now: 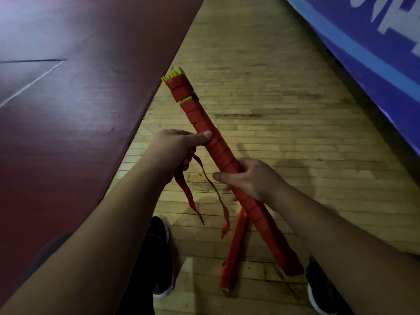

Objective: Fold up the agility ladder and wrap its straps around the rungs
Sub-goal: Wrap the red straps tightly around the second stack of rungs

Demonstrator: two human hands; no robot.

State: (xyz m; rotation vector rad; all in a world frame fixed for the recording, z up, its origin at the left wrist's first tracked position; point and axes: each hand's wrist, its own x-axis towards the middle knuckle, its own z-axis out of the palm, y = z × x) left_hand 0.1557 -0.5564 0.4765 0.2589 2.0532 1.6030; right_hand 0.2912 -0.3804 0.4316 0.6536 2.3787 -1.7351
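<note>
The folded agility ladder (205,123) is a long bundle of yellow rungs wound in red strap, held slanting from upper left to lower right in front of me. Yellow rung ends (173,75) poke out at its far tip. My left hand (176,148) grips the bundle near its middle, thumb pressed on top, and also holds the loose red strap ends (205,196) that dangle below it. My right hand (247,178) grips the bundle lower down. A second wrapped piece (234,248) hangs under the near end.
Wooden plank floor (284,98) lies below. A dark red mat (68,98) covers the left side, and a blue banner (363,42) runs along the right. My two black shoes (160,258) stand on the floor beneath the bundle.
</note>
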